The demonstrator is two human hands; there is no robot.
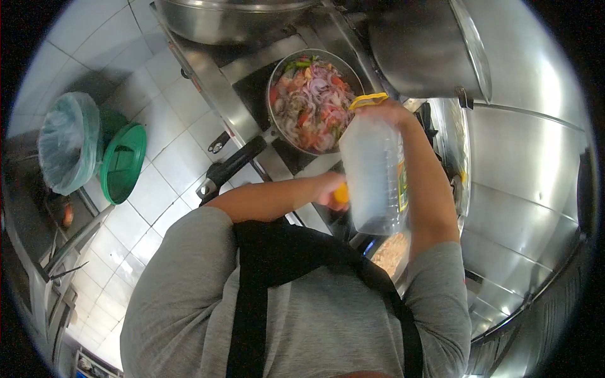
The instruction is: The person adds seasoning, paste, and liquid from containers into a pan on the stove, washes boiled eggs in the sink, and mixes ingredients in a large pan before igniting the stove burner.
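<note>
My right hand point(386, 114) is closed around the yellow-handled end of a large translucent plastic jug point(373, 176). This end of the jug is beside the right rim of a frying pan point(270, 112). Sliced onions, tomato pieces and some green strips point(315, 94) fill the pan on the stove. Its black handle point(236, 162) points toward my left forearm. My left hand point(328, 191) is next to the jug's side, fingers closed on a small yellow-orange piece point(341, 193) that looks like a cap. Blur hides its exact shape.
A large metal pot point(416, 50) stands right of the pan, and another wide metal vessel point(233, 22) sits behind it. A container of pale brownish food point(392, 253) is partly hidden by my body. On the left are a bagged bin point(69, 145) and a green lid point(123, 164).
</note>
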